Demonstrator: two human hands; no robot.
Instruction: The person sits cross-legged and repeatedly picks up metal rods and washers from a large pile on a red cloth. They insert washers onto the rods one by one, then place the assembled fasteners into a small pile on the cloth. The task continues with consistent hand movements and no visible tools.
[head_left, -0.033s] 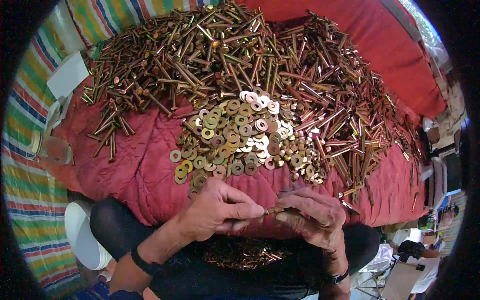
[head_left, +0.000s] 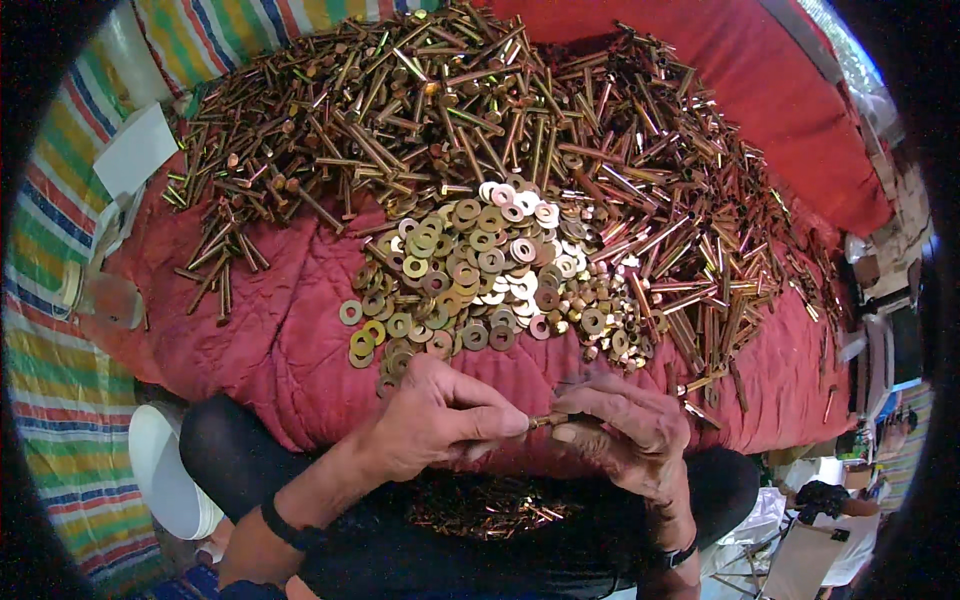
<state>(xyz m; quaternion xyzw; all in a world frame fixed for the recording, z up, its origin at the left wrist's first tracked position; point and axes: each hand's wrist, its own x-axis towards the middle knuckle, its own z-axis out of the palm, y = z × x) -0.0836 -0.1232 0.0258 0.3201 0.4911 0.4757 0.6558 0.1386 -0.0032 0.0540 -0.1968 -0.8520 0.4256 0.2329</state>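
The left hand (head_left: 430, 420) is closed in a pinch, thumb and forefinger gripping one end of a small fastener (head_left: 541, 421); the right hand (head_left: 640, 432) is partly curled, thumb and fingertips about the other end, though I cannot tell whether they grip it; the fastener is level between the hands, just in front of the washers (head_left: 480, 270); these lie heaped on a red quilt (head_left: 260, 330), against bolts (head_left: 400, 120).

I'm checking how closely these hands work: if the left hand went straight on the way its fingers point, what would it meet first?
Most likely the right hand, just beyond the metal piece that the left hand pinches, though depth is hard to judge.
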